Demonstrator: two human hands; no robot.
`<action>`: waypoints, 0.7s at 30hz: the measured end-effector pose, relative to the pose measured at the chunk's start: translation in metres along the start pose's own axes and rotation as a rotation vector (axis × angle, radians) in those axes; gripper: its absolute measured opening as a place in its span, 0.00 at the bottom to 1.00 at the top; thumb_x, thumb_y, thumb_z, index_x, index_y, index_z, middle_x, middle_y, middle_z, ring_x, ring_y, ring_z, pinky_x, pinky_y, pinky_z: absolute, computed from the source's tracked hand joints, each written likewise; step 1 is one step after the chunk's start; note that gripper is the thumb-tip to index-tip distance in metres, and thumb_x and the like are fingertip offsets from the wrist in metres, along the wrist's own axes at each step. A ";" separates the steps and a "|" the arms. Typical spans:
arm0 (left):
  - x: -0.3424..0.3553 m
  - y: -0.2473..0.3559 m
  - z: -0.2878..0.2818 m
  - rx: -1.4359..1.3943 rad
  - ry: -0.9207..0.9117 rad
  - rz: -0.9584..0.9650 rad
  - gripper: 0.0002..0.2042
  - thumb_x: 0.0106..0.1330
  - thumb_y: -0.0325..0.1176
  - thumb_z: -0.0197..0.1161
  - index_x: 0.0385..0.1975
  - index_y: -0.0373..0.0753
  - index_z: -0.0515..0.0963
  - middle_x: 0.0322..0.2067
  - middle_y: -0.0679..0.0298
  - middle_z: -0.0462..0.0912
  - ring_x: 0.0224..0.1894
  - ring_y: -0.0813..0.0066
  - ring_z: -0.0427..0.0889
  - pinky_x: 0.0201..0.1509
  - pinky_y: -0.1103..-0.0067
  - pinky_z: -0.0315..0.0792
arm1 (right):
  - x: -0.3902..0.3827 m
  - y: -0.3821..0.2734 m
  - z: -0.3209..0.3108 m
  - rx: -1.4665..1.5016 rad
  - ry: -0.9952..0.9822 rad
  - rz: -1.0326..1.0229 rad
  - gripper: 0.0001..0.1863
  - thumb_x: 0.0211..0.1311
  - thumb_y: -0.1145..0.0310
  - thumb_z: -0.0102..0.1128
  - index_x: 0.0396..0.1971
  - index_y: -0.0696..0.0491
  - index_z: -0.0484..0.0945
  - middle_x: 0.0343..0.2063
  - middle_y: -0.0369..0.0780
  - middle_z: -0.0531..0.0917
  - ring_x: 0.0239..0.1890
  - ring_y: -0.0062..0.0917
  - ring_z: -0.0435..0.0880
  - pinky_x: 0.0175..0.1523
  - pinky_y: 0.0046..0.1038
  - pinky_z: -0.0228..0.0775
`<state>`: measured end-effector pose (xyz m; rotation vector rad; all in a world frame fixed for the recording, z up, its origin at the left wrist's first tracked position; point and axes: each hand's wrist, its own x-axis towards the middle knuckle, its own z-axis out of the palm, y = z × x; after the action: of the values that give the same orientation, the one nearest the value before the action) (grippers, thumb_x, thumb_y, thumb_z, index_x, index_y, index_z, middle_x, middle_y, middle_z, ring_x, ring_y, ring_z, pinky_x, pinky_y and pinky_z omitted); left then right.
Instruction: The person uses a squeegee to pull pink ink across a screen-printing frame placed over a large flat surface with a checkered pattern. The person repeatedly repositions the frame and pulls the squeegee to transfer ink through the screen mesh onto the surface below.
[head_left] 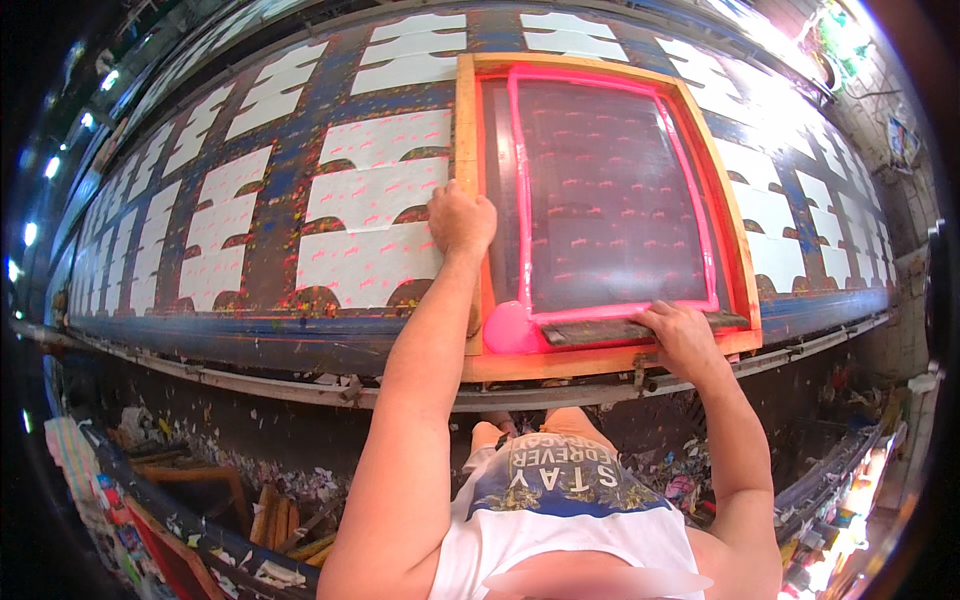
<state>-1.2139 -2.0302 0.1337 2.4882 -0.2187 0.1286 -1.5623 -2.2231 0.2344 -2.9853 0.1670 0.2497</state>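
A wooden screen-printing frame (467,120) lies on the long table, its dark mesh (610,190) bordered by bright pink ink. My left hand (462,218) is closed on the frame's left rail, fingertips curled over the edge. In my right hand (682,340) is a squeegee (590,331) with a dark, worn wooden handle. It lies along the near end of the mesh, inside the frame. A blob of pink ink (511,328) sits in the near left corner of the screen. Rows of small pink marks show across the mesh.
White cut pieces with pink marks (375,205) lie in rows left of the frame. More white pieces (775,262) lie to the right, under glare. A metal rail (290,388) runs along the table's near edge. Wood scraps (275,518) and litter lie below and behind me.
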 end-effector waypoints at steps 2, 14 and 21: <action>0.001 -0.003 0.002 0.018 0.017 0.013 0.23 0.70 0.38 0.69 0.60 0.30 0.82 0.57 0.43 0.85 0.64 0.42 0.83 0.70 0.53 0.78 | 0.018 0.007 0.005 -0.004 0.073 -0.034 0.29 0.52 0.79 0.70 0.58 0.49 0.89 0.46 0.43 0.88 0.53 0.44 0.88 0.57 0.45 0.81; 0.005 -0.008 0.000 0.037 -0.058 -0.004 0.28 0.73 0.43 0.70 0.66 0.31 0.81 0.60 0.45 0.85 0.66 0.42 0.83 0.72 0.53 0.78 | 0.040 0.034 -0.019 0.023 -0.174 -0.153 0.20 0.60 0.72 0.71 0.54 0.45 0.92 0.43 0.44 0.93 0.50 0.45 0.93 0.56 0.48 0.86; 0.006 -0.004 -0.004 0.024 -0.029 -0.032 0.27 0.80 0.46 0.65 0.67 0.30 0.81 0.59 0.45 0.85 0.65 0.42 0.83 0.70 0.53 0.78 | 0.179 0.094 -0.058 -0.062 -0.121 -0.104 0.16 0.62 0.74 0.67 0.48 0.45 0.92 0.39 0.50 0.92 0.48 0.53 0.92 0.53 0.56 0.84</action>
<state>-1.2075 -2.0253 0.1349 2.5180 -0.1900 0.0819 -1.3895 -2.3421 0.2483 -3.0165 -0.0097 0.4293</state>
